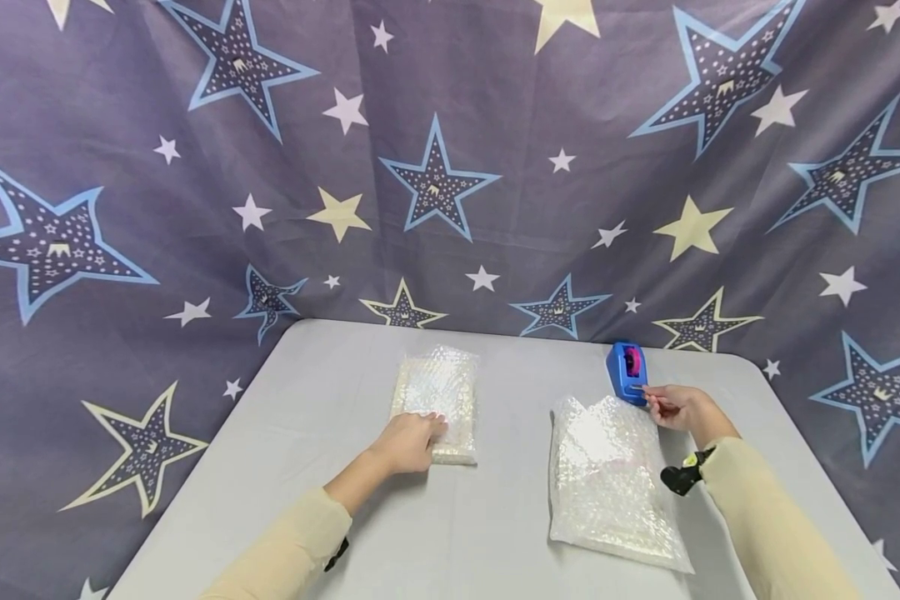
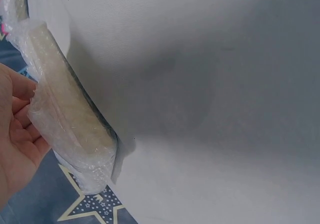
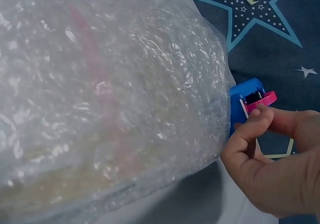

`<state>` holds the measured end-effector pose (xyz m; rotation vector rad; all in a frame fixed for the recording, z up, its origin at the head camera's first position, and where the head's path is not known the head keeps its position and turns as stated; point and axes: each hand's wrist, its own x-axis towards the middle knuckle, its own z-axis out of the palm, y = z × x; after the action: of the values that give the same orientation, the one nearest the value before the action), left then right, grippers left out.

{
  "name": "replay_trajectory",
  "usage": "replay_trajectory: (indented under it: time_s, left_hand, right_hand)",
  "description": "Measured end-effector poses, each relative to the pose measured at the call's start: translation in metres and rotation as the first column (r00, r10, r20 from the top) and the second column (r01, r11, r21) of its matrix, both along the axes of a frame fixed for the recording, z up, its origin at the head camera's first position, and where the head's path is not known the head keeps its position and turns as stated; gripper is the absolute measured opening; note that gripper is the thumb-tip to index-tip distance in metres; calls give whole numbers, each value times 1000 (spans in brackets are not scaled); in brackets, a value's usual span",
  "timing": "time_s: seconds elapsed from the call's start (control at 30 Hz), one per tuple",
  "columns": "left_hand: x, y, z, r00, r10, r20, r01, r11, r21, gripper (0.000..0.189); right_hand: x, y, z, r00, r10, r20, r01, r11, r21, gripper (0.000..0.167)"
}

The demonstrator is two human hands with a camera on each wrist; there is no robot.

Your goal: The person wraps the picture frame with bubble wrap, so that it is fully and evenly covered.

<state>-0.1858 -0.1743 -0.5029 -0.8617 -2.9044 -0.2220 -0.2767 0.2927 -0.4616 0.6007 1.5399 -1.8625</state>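
My left hand (image 1: 411, 440) rests on the top face of a flat package in bubble wrap (image 1: 450, 392), with its fingers over the near left part. The left wrist view shows this package (image 2: 75, 99) from its edge, and several fingers of the hand are bent. At the right, my right hand (image 1: 678, 407) pinches the end of the tape at the front of a blue tape dispenser (image 1: 624, 371) with a pink core. In the right wrist view, thumb and forefinger meet beside the dispenser (image 3: 239, 104); the tape itself hardly shows.
A larger bubble-wrap package (image 1: 611, 483) lies just in front of the dispenser; a pink strip (image 3: 102, 89) shows through it. Both packages lie on a white-covered table (image 1: 510, 517). A star-patterned cloth (image 1: 495, 208) hangs behind the table's far edge and sides.
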Motion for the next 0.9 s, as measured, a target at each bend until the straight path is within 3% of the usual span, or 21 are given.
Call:
replay_trajectory:
  time_s: [0.37, 0.53, 0.7, 0.9]
  left_hand:
    - [0, 0, 0, 1000, 2, 3, -2, 1000, -1, 46]
    - [1, -1, 0, 1000, 0, -7, 0, 1000, -2, 45]
    - [1, -1, 0, 1000, -9, -6, 9, 1000, -7, 46]
    - [0, 0, -1, 1000, 3, -9, -2, 1000, 5, 43]
  right_hand:
    - [-1, 0, -8, 998, 26, -50, -27, 1000, -8, 38]
    - [1, -1, -11, 998, 30, -47, -27, 998, 62, 32]
    - [3, 1, -17, 998, 51, -44, -45, 990, 132, 37]
    - [2, 5, -20, 994, 92, -60, -87, 993, 85, 42]
